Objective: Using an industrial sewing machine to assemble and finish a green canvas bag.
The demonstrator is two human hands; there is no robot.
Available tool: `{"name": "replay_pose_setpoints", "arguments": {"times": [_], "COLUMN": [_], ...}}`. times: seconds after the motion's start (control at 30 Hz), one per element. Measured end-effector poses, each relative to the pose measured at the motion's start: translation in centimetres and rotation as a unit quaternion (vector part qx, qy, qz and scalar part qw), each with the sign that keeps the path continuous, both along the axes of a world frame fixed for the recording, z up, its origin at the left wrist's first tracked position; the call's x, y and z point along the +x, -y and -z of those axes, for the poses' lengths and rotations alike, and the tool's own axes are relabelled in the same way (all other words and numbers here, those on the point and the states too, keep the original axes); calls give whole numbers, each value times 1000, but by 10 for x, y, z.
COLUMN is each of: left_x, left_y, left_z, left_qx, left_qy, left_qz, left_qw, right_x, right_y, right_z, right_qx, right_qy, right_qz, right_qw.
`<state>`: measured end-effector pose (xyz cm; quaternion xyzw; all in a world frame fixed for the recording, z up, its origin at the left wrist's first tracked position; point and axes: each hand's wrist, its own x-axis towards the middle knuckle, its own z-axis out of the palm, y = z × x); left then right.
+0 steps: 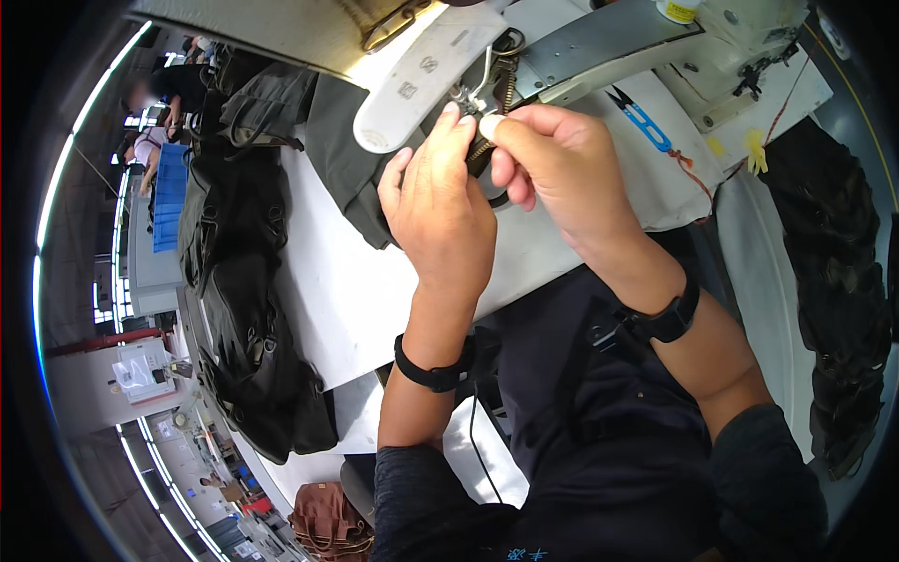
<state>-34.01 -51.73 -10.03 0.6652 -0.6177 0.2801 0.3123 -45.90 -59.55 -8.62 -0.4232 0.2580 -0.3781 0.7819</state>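
Both my hands are at the needle area of a sewing machine (609,51). My left hand (440,211) has its fingers stretched forward, the tips beside the presser foot and partly over a dark grey-green fabric piece (346,155). From the right, my right hand (576,173) comes in with thumb and forefinger pinched together close to the left fingertips. Whatever the pinch holds is too small to make out. The machine's pale rounded cover (426,80) juts out just beyond my left hand. The needle itself is mostly hidden by the fingers.
Blue thread snips (641,122) on a cord lie right of my hands. Dark bags (248,318) are piled along the white table's (323,272) left side. More dark pieces (833,309) hang at far right. A brown bag (328,520) sits lower left; people are at far left.
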Motion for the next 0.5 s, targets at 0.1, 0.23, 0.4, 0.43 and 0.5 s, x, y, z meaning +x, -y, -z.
{"name": "replay_pose_setpoints", "arguments": {"times": [0.1,0.23,0.4,0.43,0.5], "left_x": [1,6,9,9,9], "left_y": [0,-2,-1,-1,0], "left_z": [0,-2,0,1,2], "left_qx": [3,14,0,-5,-12], "left_qy": [-2,-22,-19,-19,-19], "left_qz": [1,20,33,40,39], "left_qw": [1000,999,999,999,999], "right_x": [0,-2,-6,-7,-9], "right_y": [0,0,1,1,2], "right_z": [0,0,3,4,5], "right_qx": [-5,-7,-47,-48,-68], "right_qy": [1,-9,-9,-13,-25], "right_qz": [2,-8,-24,-25,-30], "right_qw": [1000,1000,999,998,997]}}
